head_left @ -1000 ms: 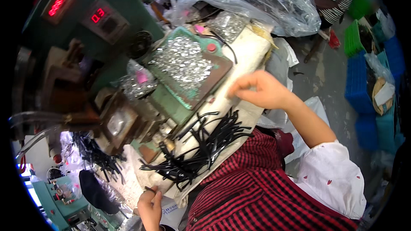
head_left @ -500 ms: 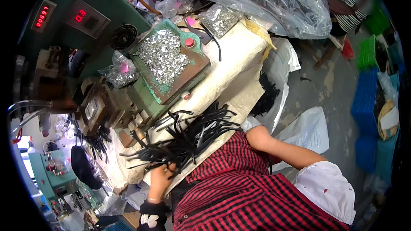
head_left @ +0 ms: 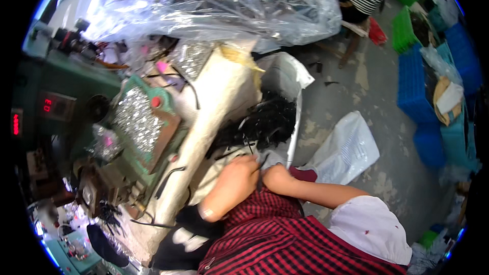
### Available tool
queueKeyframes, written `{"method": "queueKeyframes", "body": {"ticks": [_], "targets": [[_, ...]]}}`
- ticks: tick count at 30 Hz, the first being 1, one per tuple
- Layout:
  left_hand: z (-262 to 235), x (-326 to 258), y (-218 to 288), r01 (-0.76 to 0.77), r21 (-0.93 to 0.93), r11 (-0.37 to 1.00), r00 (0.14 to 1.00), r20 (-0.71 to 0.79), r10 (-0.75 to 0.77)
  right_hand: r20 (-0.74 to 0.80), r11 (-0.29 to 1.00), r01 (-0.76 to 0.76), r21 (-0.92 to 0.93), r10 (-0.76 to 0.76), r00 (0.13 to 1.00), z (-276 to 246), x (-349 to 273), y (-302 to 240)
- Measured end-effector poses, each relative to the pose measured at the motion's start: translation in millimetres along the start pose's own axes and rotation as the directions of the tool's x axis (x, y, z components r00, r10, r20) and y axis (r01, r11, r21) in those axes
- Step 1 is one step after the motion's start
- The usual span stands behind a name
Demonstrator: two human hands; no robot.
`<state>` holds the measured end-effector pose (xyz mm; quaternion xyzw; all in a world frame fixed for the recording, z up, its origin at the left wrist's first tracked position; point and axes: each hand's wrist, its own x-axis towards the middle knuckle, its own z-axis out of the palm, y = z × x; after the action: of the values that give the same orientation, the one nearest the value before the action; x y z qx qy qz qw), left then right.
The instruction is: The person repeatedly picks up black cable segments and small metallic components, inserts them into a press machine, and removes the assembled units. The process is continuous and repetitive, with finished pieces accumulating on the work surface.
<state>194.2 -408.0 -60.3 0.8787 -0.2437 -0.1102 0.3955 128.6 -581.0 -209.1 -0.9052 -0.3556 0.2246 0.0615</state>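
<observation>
Beside white sack (head_left: 285,79), black cords (head_left: 267,122)

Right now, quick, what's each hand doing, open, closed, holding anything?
Left hand: curled shut, pinching thin black strips.
Right hand: closed on the same black strips beside the left.

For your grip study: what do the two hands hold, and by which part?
Left hand and right hand pinch thin black strips by their near ends; exact grip unclear.

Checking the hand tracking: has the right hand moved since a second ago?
Yes. The right hand has dropped from the padded bench edge to the black strips beside it, next to the left hand.
</observation>
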Motion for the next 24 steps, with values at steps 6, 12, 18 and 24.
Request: {"method": "queueKeyframes", "body": {"ticks": [6,12,18,24], "targets": [[-167,-54,92,0.617,-0.251,0.746,0.778,0.049,-0.626,-0.024,0.998,0.030,0.048,-0.029,0.999,8,10,8],[-162,-48,129,0.309,0.019,0.951,0.887,0.354,-0.296,0.076,0.997,0.076,-0.033,-0.073,0.994,1,15,10],[-83,-40,74,0.199,-0.128,0.972,0.978,-0.042,-0.206,-0.102,0.991,0.039,-0.128,-0.053,0.993,6,5,2],[-242,-151,127,-0.073,-0.022,0.997,0.356,-0.935,0.005,-0.095,0.995,-0.103,0.020,0.104,0.990,15,-4,-4]]}}
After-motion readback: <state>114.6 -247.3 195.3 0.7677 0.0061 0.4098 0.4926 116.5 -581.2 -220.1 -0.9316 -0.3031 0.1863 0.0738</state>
